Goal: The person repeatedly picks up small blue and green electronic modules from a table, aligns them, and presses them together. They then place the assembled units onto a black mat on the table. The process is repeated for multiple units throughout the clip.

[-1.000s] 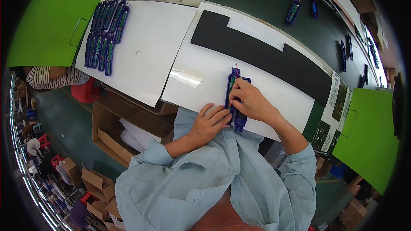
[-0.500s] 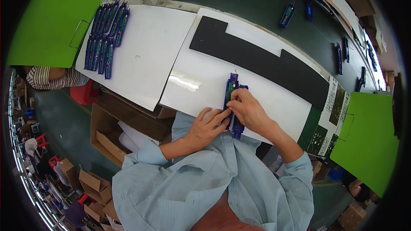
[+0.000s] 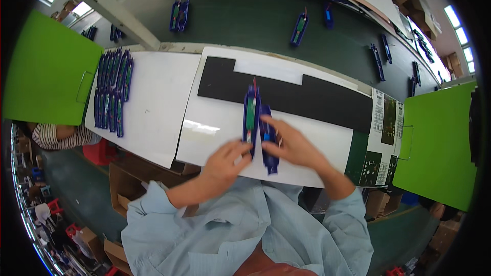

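A narrow blue plastic casing with a green circuit board and a red wire at its far end is in front of me. My left hand has its fingers closed on the near end of this casing. Just to its right is a second blue casing, apart from the first along its near part. My right hand grips this one from the right side, index finger and thumb bent onto it. The right fingertips are slightly blurred.
Rows of similar blue casings lie on the white board at left. A black notched sheet lies beyond my hands. More casings sit on the dark green conveyor. Green panels stand at both sides.
My head view has tilted up. My right fingers have left the circuit board for the second casing. The casing with the board has moved away from me and separated from the other.
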Tool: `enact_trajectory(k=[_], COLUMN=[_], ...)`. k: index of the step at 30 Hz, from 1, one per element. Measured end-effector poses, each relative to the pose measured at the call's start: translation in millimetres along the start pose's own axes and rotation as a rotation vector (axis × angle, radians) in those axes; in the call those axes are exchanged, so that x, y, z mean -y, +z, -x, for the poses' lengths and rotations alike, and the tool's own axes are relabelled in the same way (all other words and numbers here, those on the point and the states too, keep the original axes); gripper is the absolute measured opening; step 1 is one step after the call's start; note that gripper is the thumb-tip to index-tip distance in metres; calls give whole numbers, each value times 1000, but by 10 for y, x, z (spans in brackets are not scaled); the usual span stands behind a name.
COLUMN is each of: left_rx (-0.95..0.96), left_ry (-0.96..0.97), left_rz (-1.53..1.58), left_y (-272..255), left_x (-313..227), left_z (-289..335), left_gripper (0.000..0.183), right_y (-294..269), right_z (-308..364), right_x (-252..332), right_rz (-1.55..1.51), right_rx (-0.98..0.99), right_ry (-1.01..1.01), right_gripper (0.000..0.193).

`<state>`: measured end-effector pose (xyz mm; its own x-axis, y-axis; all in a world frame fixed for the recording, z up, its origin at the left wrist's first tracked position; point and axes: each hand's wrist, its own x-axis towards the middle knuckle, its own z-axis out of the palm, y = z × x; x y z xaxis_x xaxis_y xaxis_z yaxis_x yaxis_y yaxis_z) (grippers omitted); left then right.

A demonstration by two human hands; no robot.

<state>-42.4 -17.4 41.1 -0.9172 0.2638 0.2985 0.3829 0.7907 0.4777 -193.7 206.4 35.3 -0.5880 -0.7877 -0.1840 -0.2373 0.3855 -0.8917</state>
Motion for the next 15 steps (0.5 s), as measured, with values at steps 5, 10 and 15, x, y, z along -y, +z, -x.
enact_trajectory(k=[5, 10, 15], left_rx=[-45, -156, -284], left_ry=[-6, -58, 63], left_rz=[17, -162, -216], left_y=[135, 427, 777], left_x=[1250, 2226, 2190], left_z=[-1493, -2467, -2938], left_gripper=[12, 16, 34], right_y=[-930, -1248, -2102], right_z=[-1542, -2629, -2704], right_x=[-442, -871, -1355], right_rz=[-85, -263, 599], right_rx=[-84, -421, -1131], right_ry=[103, -13, -287], right_gripper=[67, 57, 44])
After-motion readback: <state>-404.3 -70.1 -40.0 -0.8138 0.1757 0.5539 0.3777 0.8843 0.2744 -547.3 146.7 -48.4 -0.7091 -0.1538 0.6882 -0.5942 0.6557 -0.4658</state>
